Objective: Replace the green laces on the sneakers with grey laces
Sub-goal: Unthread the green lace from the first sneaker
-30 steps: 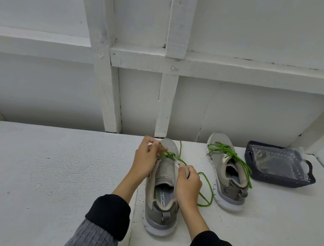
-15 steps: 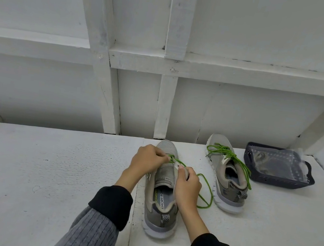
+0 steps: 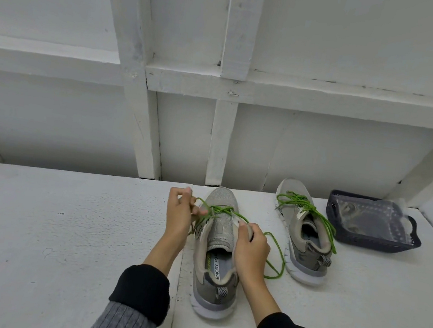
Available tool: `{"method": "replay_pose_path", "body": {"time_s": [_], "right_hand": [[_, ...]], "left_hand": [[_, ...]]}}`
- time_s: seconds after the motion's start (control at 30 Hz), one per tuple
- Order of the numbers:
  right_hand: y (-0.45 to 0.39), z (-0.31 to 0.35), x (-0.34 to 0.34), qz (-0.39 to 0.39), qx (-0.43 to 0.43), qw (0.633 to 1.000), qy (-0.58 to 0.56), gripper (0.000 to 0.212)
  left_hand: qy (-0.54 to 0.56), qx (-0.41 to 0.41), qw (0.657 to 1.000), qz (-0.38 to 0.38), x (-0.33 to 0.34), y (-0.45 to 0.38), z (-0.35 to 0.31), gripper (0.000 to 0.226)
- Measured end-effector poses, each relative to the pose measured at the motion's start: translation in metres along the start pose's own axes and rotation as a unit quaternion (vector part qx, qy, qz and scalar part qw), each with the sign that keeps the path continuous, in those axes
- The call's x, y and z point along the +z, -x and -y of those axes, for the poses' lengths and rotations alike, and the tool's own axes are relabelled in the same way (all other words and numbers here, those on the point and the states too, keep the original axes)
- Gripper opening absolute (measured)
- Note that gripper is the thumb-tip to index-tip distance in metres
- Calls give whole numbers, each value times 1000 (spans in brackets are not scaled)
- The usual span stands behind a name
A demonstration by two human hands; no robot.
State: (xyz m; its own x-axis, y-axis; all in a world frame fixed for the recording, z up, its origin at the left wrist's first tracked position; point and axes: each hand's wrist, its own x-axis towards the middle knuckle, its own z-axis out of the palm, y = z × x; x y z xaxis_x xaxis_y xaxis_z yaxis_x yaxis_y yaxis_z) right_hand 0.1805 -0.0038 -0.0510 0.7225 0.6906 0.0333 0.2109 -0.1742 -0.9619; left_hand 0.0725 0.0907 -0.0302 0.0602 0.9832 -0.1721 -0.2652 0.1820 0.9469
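Note:
A grey sneaker [image 3: 218, 250] lies heel toward me on the white surface, its green lace [image 3: 220, 209] partly loosened. My left hand [image 3: 180, 213] pinches the lace at the shoe's left side near the toe. My right hand [image 3: 250, 248] grips the shoe's right upper edge. A loose loop of the same lace [image 3: 277, 258] trails to the right of the shoe. The second grey sneaker [image 3: 301, 231] stands further right, laced in green, untouched.
A dark mesh basket [image 3: 382, 241] holding a clear plastic bag [image 3: 369, 218] sits at the far right by the wall. White wall beams rise just behind the shoes. The white surface [image 3: 48, 223] stretches wide to the left.
My left hand has drawn away to the left of the shoe, pulling a length of green lace out with it. My right hand has stayed on the shoe's right side.

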Motion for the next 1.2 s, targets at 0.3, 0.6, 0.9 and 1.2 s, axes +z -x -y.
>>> {"method": "replay_pose_path", "body": {"time_s": [0.3,0.6,0.9,1.2], "right_hand": [[1,1,0,2,5,1000,-1,33],[2,6,-1,-6,3,1000,0,32],[1,3,-2,-57,12,998,-18,34],[-15,10,-2,14,-73,994,86,4]], "left_hand": [[-391,28,919,37,-40,-15,17,16],[-395,65,912,88,4,10,1,20],[-363,57,930,13,-15,16,11,9],[-222,-12,974,-32,-18,22,27,10]]}}
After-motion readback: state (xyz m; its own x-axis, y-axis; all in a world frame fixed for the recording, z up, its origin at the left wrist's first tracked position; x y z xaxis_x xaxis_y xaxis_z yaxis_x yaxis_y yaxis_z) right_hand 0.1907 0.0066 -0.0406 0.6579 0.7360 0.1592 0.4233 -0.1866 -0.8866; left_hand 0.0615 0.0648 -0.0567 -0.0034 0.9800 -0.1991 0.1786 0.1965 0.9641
